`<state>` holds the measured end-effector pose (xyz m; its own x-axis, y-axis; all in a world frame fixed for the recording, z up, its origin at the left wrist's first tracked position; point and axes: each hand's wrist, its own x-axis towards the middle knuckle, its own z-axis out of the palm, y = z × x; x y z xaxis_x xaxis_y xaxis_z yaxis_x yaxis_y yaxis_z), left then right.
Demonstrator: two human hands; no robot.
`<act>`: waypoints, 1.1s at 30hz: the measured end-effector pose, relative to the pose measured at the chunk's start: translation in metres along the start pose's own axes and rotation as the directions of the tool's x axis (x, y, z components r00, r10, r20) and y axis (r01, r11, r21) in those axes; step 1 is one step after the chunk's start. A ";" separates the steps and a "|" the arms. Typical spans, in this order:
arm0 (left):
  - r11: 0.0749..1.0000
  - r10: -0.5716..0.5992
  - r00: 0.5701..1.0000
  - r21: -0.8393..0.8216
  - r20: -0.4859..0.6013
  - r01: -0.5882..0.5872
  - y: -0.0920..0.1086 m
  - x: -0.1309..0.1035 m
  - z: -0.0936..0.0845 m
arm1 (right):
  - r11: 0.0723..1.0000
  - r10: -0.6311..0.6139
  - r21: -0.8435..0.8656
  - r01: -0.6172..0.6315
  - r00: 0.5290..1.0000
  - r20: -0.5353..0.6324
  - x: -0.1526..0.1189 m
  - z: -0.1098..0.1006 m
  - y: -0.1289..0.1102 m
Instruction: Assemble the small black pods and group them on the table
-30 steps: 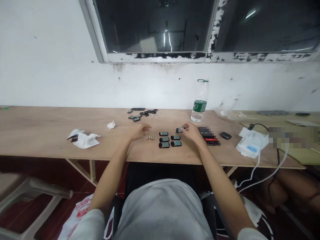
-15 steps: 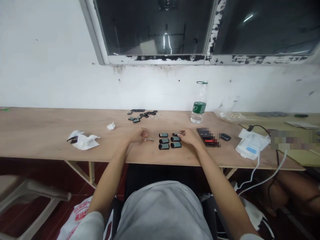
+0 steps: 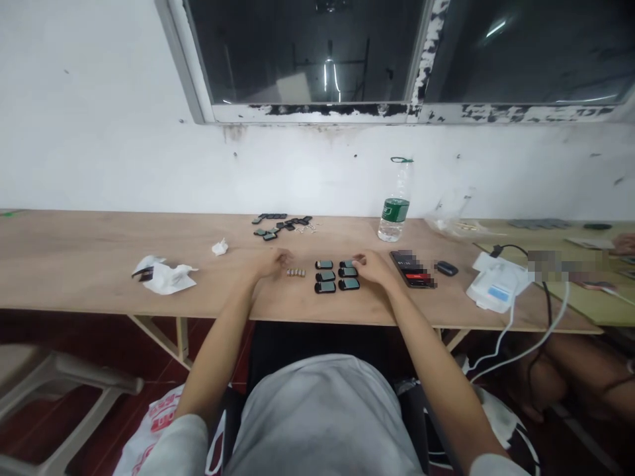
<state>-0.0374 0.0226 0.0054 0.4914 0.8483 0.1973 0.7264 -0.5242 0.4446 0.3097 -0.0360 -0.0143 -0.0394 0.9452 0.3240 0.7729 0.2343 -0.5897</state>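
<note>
1. While a clear plastic bottle (image 3: 390, 230) with a green label and a green loop at its top stands upright on a long light-brown wooden table (image 3: 233, 301), six small black pieces with rounded ends (image 3: 326, 276) lie to its left and nearer the person, in two columns of three.
2. Each piece looks flat and oblong — a dark rim around a smooth grey-green panel, with a black portion at the left end.
3. Nearer the person than the bottle, and slightly left of it, the bare right hand (image 3: 373, 266) has its fingertips at the farthest piece of the right column; whether they clamp it or merely touch it is unclear.
4. Farther left of the bottle, the bare left hand (image 3: 270, 263) has bent fingers; whether they meet or grip anything cannot be made out. Just beside it sits a short row of tiny silvery-and-tan cylinders (image 3: 296, 272).
5. Left of the bottle, towards the wall, lies a loose heap of flat black and grey-green parts (image 3: 290, 225), with thin white bits (image 3: 305, 229) — scattered, too small to make out.
6. Right of the bottle slumps a crinkled see-through plastic bag (image 3: 456, 223).
</note>
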 end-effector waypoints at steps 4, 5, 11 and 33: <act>0.986 -0.117 0.993 0.116 -0.014 0.118 -0.013 0.002 0.002 | 1.000 -0.007 0.011 0.006 1.000 0.010 0.000 -0.002 0.001; 0.980 -0.139 0.990 0.141 -0.009 0.139 -0.015 0.002 0.002 | 1.000 -0.015 0.016 0.015 1.000 0.007 0.000 -0.002 0.002; 0.973 -0.160 0.987 0.168 0.002 0.157 -0.016 0.000 0.004 | 0.986 -0.168 0.016 0.167 0.986 0.010 0.002 0.003 -0.010; 0.987 0.161 0.899 0.084 -0.406 -0.139 0.033 0.000 0.004 | 0.976 -0.214 -0.013 0.219 0.962 0.167 0.032 0.027 -0.056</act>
<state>-0.0112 0.0048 0.0169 0.3640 0.7089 0.6040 0.6886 -0.6416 0.3380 0.2478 -0.0131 0.0091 -0.3093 0.8975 0.3144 0.7538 0.4329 -0.4944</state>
